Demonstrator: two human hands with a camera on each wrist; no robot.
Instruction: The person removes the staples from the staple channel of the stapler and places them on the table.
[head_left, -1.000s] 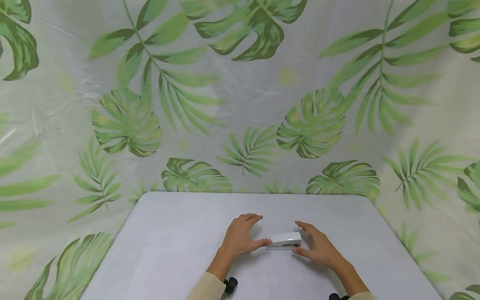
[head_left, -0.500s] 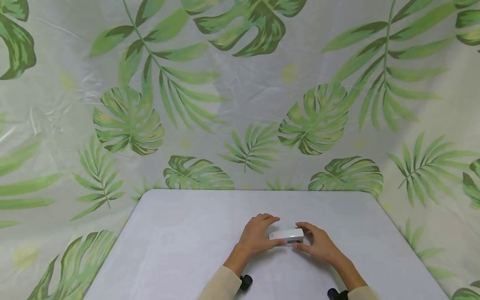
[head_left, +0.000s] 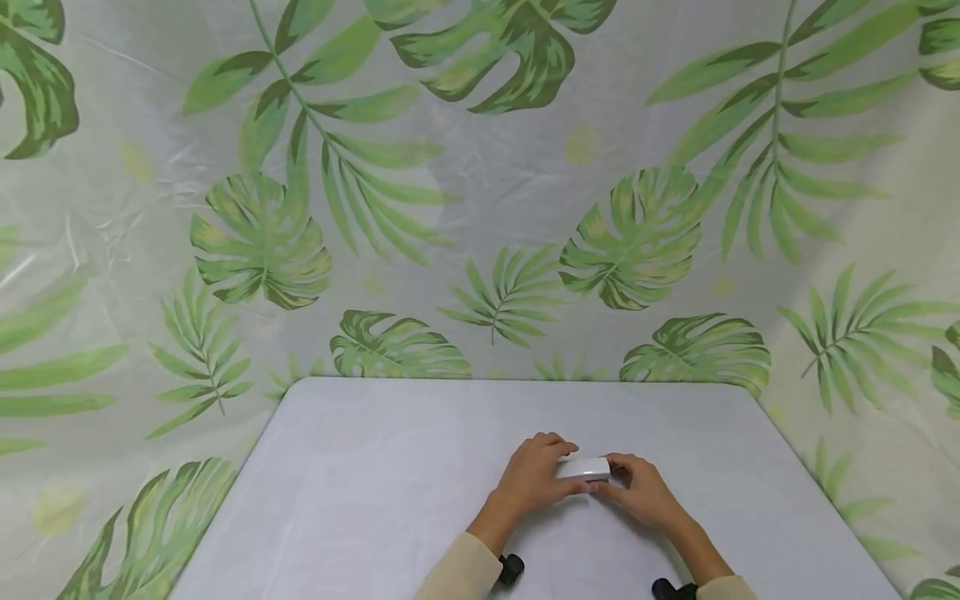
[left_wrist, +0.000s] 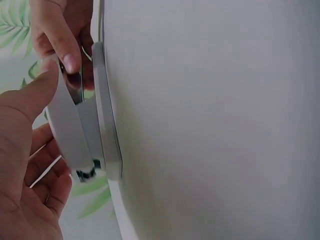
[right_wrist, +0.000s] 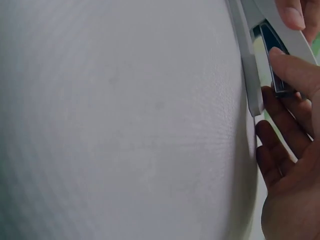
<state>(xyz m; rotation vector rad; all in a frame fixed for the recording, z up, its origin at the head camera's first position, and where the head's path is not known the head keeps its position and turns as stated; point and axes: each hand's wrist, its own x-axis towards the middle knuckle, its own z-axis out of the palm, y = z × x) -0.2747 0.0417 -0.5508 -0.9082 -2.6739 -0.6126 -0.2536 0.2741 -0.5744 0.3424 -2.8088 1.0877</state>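
A white and grey stapler (head_left: pixel 587 467) stands on the white table, its grey base (left_wrist: pixel 107 120) against the tabletop. My left hand (head_left: pixel 528 473) holds its top arm, thumb on the near side and fingers reaching round the far side. At the right end, my right hand (head_left: pixel 642 493) pinches the dark metal staple rail (right_wrist: pixel 276 60) between thumb and fingers, under the top arm. In the left wrist view a gap shows between rail and base. The left hand hides much of the stapler in the head view.
The white table (head_left: pixel 375 467) has rounded far corners. Behind it and at its sides hangs a pale cloth (head_left: pixel 480 183) printed with green leaves. A black wrist camera (head_left: pixel 512 570) sits on the left wrist, with another (head_left: pixel 670 590) on the right.
My left hand has slid right along the stapler and taken hold of its top arm. My right fingers have closed in on the right end and now pinch the rail.
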